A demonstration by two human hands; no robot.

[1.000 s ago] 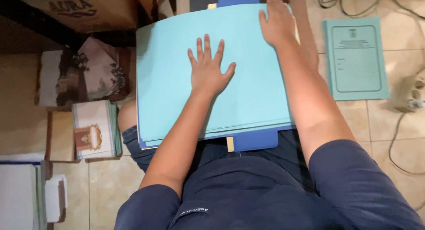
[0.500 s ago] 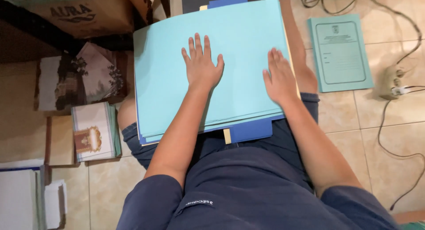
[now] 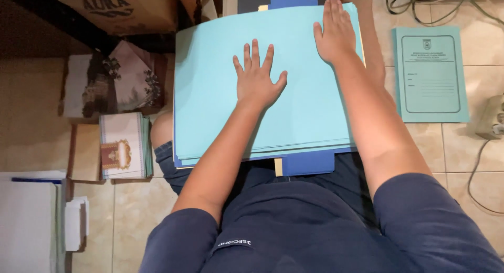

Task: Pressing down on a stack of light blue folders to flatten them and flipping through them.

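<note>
A stack of light blue sheets (image 3: 210, 94) is carried on the lap, its long axis running away from the body. The left hand (image 3: 257, 78) is laid flat and spread at the middle; the right hand (image 3: 336, 34) is pressed open-palmed nearer the far right corner. Nothing is gripped.

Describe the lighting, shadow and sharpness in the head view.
Head view: even, warm light; left hand and right hand on the light blue sheet are sharp; soft shadow beside the left forearm; top-left corner by the cardboard box is dark.
</note>
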